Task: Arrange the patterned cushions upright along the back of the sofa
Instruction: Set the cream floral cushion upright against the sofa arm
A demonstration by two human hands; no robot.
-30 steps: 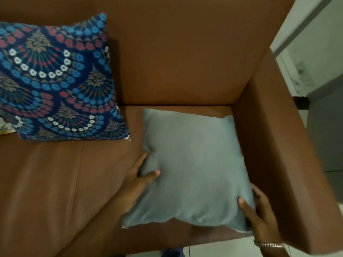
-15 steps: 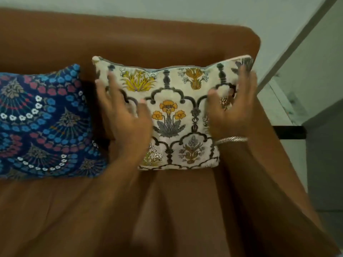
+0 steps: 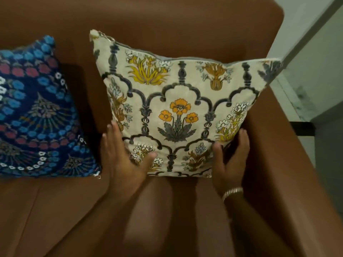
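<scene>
A cream cushion with yellow flowers and grey arches (image 3: 178,112) stands upright against the back of the brown sofa (image 3: 167,21), at its right end beside the armrest. My left hand (image 3: 124,160) grips its lower left corner, thumb on the front face. My right hand (image 3: 230,158), with a bracelet at the wrist, holds its lower right corner, fingers between the cushion and the armrest. A blue cushion with a red and white fan pattern (image 3: 37,112) leans upright against the sofa back to the left, apart from the cream one.
The sofa's right armrest (image 3: 289,164) runs close along the cream cushion. Beyond it lie a pale wall and floor (image 3: 315,62). Bare brown seat (image 3: 46,210) stretches in front of both cushions.
The cushion lay flat, grey side up, one second ago; it was then stood up, patterned side out. Since half a second ago my hands slid from its upper part to its lower corners.
</scene>
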